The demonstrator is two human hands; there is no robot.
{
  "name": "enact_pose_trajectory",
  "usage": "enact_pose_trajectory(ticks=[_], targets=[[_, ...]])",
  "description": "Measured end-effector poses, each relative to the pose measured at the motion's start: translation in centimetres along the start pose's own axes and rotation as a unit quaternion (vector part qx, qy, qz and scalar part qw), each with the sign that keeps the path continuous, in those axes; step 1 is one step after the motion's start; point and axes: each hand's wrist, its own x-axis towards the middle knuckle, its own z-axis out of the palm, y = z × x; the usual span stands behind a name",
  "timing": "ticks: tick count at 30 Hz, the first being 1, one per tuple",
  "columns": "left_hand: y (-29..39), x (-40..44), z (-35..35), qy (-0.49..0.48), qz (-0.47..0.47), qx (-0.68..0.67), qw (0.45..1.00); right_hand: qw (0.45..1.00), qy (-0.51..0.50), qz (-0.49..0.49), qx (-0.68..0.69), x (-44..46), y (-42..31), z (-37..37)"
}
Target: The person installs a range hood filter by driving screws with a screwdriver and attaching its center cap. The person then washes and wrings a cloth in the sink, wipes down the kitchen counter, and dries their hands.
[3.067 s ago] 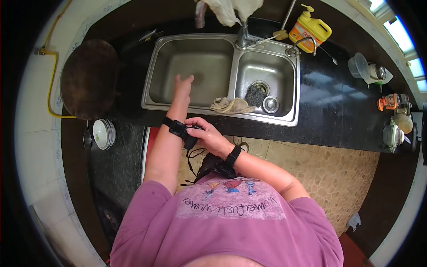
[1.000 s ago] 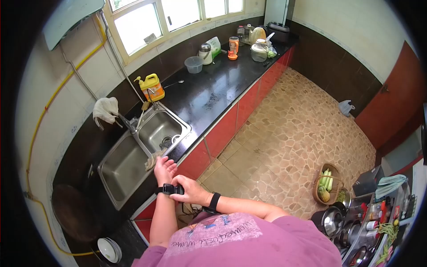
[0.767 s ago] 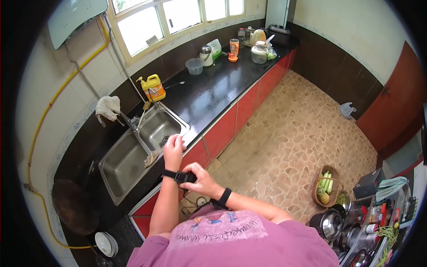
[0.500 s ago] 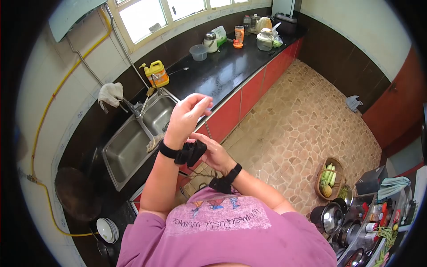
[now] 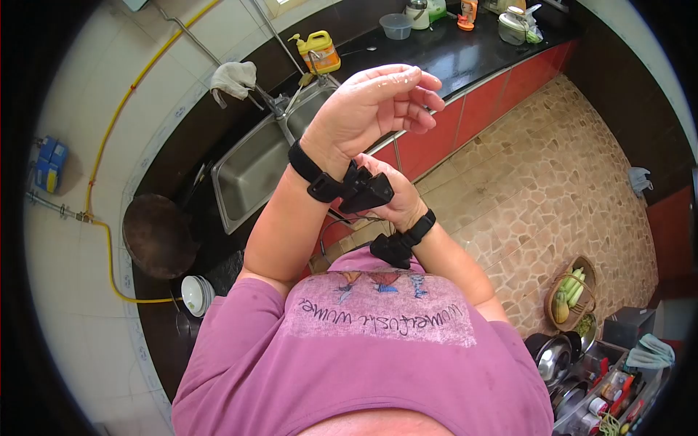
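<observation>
My left hand (image 5: 378, 102) is raised over the counter edge beside the sink, fingers loosely curled and apart with nothing in them. It looks wet. A black strap (image 5: 308, 164) circles my left wrist and carries a black device (image 5: 367, 189). Close behind this device is my right hand (image 5: 396, 195), palm partly showing. Its fingers are mostly hidden by the device and left wrist, so I cannot tell if they grip it. My right wrist wears a similar strap (image 5: 419, 227) with another black device (image 5: 391, 250). A thin cable runs near both.
Left is a double steel sink (image 5: 231, 190), with a yellow jug (image 5: 318, 52) behind it and a white cloth (image 5: 234, 78) over the tap. A dark wok (image 5: 158, 236) and stacked bowls (image 5: 196, 295) stand nearby. On the right floor are a vegetable basket (image 5: 557, 318) and pots (image 5: 554, 357).
The view has tilted down and shifted left. My left hand has turned, its fingers showing more spread. My right hand stays by the left wrist device, its fingers now more hidden.
</observation>
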Motion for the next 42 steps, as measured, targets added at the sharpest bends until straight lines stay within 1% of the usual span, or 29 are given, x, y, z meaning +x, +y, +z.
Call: enact_pose_trajectory(ticks=[1,2,4,6,8,9,10,11,13,14,20,22,23,24,25,26,27,28,29,31,32,33,35,37,39,41,42], targets=[[0.0,-0.1,0.0,0.003,-0.001,0.0,1.0,0.998,-0.008,-0.015,-0.06,0.0,0.1,0.0],[0.0,-0.2,0.1,0.006,0.007,-0.006,1.0,0.998,-0.008,-0.013,-0.058,0.1,0.2,-0.3],[0.1,-0.3,0.1,0.012,0.017,-0.013,1.0,0.992,-0.02,0.061,0.111,0.6,0.5,-1.0],[0.3,-0.3,-0.2,0.0,0.039,-0.031,0.999,0.992,-0.022,0.057,0.11,0.6,0.9,-0.7],[0.7,-0.5,-0.3,0.01,0.054,-0.03,0.998,0.993,-0.023,0.052,0.108,0.7,1.0,0.2],[0.9,-0.7,-0.5,0.018,0.068,-0.027,0.997,0.996,-0.026,0.028,0.076,0.7,0.9,0.7],[1.1,-0.9,-0.9,0.003,0.076,-0.034,0.997,0.999,-0.03,0.005,0.044,0.8,0.9,1.1],[1.2,-1.1,-1.0,0.006,0.076,-0.034,0.997,0.998,-0.03,0.006,0.046,0.9,0.9,1.2],[1.4,-1.3,-1.3,-0.047,0.098,-0.084,0.991,0.996,-0.086,0.015,0.024,1.1,0.7,1.1],[1.5,-1.5,-1.3,-0.054,0.094,-0.084,0.99,0.996,-0.084,0.014,0.029,1.1,0.8,1.0],[1.6,-2.2,-1.6,-0.039,0.102,-0.088,0.99,0.995,-0.093,0.025,0.025,0.8,0.6,1.4],[1.9,-2.4,-2.0,-0.039,0.108,-0.082,0.99,0.999,-0.043,0.019,-0.021,0.9,0.8,1.5],[2.1,-2.5,-2.2,-0.061,0.12,-0.082,0.987,0.999,-0.042,0.019,-0.018,0.9,0.9,1.7],[2.2,-2.6,-2.4,-0.082,0.133,-0.082,0.984,0.998,-0.023,0.012,-0.054,0.9,1.0,2.0],[2.4,-2.6,-2.3,-0.08,0.132,-0.082,0.985,0.996,-0.004,0.005,-0.092,0.9,1.0,2.3],[2.6,-2.7,-2.2,-0.1,0.126,-0.095,0.982,0.996,-0.003,0.006,-0.091,0.9,1.1,2.4],[2.6,-2.8,-2.2,-0.119,0.122,-0.107,0.98,0.989,0.001,-0.018,-0.149,0.9,1.2,2.5],[2.5,-2.8,-2.2,-0.118,0.123,-0.108,0.98,0.977,0.004,-0.042,-0.208,1.0,1.2,2.6],[2.5,-2.8,-2.4,-0.115,0.122,-0.113,0.979,0.977,0.003,-0.04,-0.208,1.1,1.1,2.6],[2.4,-2.9,-2.7,-0.112,0.124,-0.116,0.979,0.944,0.025,-0.068,-0.32,0.9,1.4,2.6],[2.4,-3.0,-3.0,-0.106,0.123,-0.126,0.979,0.932,0.037,-0.071,-0.353,0.9,1.4,2.7],[2.4,-3.0,-3.3,-0.1,0.121,-0.136,0.978,0.932,0.035,-0.069,-0.353,0.9,1.6,2.7],[2.3,-3.1,-4.0,-0.079,0.125,-0.146,0.978,0.9,0.043,-0.113,-0.418,0.9,1.9,2.7],[2.3,-3.2,-4.5,-0.06,0.129,-0.155,0.978,0.9,0.052,-0.108,-0.42,1.0,2.1,2.8],[2.3,-3.4,-4.8,-0.05,0.122,-0.2,0.971,0.899,0.063,-0.105,-0.42,1.1,2.2,3.0],[1.9,-3.7,-4.8,-0.039,0.125,-0.191,0.973,0.881,0.061,-0.097,-0.459,1.3,1.9,3.3],[1.8,-3.8,-4.8,-0.03,0.129,-0.183,0.974,0.881,0.061,-0.097,-0.458,1.4,1.8,3.1]])
